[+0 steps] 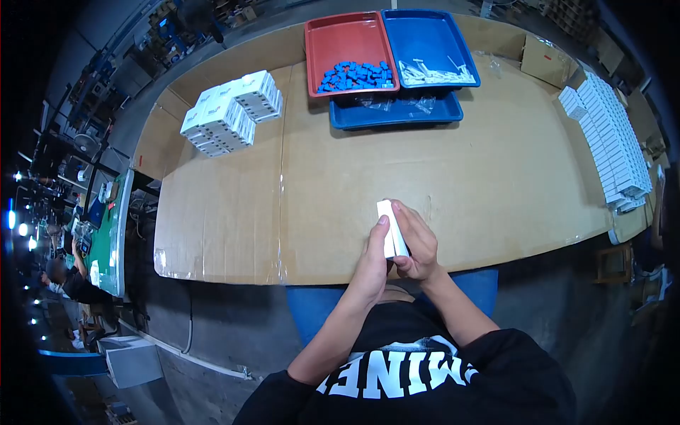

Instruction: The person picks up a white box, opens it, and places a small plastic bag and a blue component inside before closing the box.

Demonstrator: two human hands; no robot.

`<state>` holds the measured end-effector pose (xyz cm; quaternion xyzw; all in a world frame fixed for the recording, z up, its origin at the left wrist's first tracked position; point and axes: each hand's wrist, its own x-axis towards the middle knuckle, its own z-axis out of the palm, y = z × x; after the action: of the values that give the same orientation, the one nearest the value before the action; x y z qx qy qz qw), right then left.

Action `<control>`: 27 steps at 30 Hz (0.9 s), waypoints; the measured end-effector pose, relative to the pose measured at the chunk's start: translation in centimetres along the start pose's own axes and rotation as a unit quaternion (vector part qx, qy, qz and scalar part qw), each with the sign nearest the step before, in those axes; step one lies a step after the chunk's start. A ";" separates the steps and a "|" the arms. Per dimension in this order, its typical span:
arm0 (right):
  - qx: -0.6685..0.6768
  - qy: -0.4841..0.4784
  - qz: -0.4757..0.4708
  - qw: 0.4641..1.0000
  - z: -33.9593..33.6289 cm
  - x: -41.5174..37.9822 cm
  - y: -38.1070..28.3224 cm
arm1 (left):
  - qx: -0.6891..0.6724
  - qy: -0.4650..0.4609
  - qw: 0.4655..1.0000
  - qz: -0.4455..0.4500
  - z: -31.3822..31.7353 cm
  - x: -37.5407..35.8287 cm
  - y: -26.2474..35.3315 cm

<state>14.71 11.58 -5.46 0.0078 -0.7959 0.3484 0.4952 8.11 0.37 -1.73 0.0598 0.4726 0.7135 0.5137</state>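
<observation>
Low centre of the frame, both hands grip one small white box (391, 228) between them, left hand (373, 256) fingers and right hand (418, 246) fingers clamped on it, held just over the cardboard-covered worktop (340, 184) near the body, likely for close handling

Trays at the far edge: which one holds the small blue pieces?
The red tray, the left of the upper pair. The blue tray beside it holds white pieces, and the lower blue tray holds clear plastic.

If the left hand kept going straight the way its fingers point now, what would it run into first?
The left hand points up the cardboard-covered table, already touching the small white box that both hands hold. Beyond the box the cardboard looks bare until the lower blue tray, probably first, though depth is hard to judge.
</observation>
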 end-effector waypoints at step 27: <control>0.122 -0.053 0.210 0.969 -0.9 0.2 -3.4 | 0.140 0.044 0.940 0.309 1.0 0.9 -0.6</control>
<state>16.51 9.55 -3.23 -0.0805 -0.7564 0.5378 0.3636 8.62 1.73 -1.99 0.2431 0.5482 0.7656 0.2331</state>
